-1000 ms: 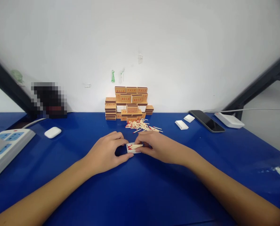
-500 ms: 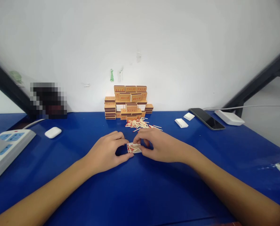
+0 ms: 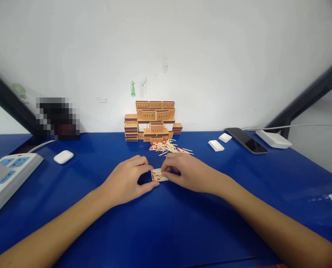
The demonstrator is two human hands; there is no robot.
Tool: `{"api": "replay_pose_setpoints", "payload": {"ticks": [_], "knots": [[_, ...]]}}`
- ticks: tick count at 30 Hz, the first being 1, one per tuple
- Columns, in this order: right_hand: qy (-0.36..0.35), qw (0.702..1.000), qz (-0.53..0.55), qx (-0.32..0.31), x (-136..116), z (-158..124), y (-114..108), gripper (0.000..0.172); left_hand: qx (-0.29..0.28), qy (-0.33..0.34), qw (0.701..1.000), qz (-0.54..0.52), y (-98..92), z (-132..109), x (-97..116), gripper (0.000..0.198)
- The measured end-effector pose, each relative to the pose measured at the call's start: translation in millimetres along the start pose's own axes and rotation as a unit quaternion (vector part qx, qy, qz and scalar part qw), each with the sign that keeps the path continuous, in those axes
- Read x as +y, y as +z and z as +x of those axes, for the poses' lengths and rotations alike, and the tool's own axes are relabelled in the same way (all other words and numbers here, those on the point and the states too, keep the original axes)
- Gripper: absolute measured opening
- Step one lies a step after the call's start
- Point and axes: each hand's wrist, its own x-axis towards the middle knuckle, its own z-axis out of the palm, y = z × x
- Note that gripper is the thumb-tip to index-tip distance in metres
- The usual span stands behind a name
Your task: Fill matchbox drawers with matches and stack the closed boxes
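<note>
A white matchbox tray lies on the blue table with red-tipped matches in it. My left hand grips the tray's left end, forefinger at the far side and thumb at the near side. From the right, my right hand reaches over the tray. Its thumb and fingertips are pinched together on top of the matches; whether a match is between them is hidden. Just beyond my right hand, a loose heap of matches is spread in front of the stacked matchboxes.
Two white matchbox trays lie to the right, beside a dark phone and a white flat box. A white earphone case and a power strip are on the left. The wall stands behind the matchboxes.
My right thumb and fingers have drawn together and moved in over the tray from its right end. The matches inside lie more evenly lengthwise. My left hand keeps its grip.
</note>
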Motion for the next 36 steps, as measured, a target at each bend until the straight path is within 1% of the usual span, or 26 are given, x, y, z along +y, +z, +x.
{"api": "replay_pose_setpoints", "payload": {"ticks": [8, 13, 18, 23, 30, 36], "knots": [[0.025, 0.999, 0.019, 0.015, -1.3, 0.3, 3.7, 0.013, -0.008, -0.007, 1.000, -0.002, -0.7, 0.9, -0.2, 0.031], [0.038, 0.999, 0.032, 0.018, -0.2, -1.3, -4.8, 0.014, -0.006, -0.005, 1.000, -0.002, -0.8, 1.4, -1.3, 0.032], [0.061, 0.998, 0.002, -0.021, 2.3, -5.9, -16.7, 0.014, -0.002, -0.006, 1.000, -0.001, -0.6, 1.4, -1.2, 0.031], [0.068, 0.997, -0.010, -0.045, 3.8, -7.2, -16.9, 0.012, -0.005, -0.006, 1.000, 0.006, 0.2, 0.1, -3.2, 0.035], [0.056, 0.998, 0.000, -0.021, 0.6, -4.4, -11.4, 0.011, -0.008, -0.006, 1.000, 0.003, 0.5, 0.3, -3.9, 0.035], [0.052, 0.999, 0.006, -0.010, 2.6, -4.2, -9.2, 0.010, -0.006, -0.005, 1.000, 0.002, -0.1, 0.1, -3.2, 0.034]]}}
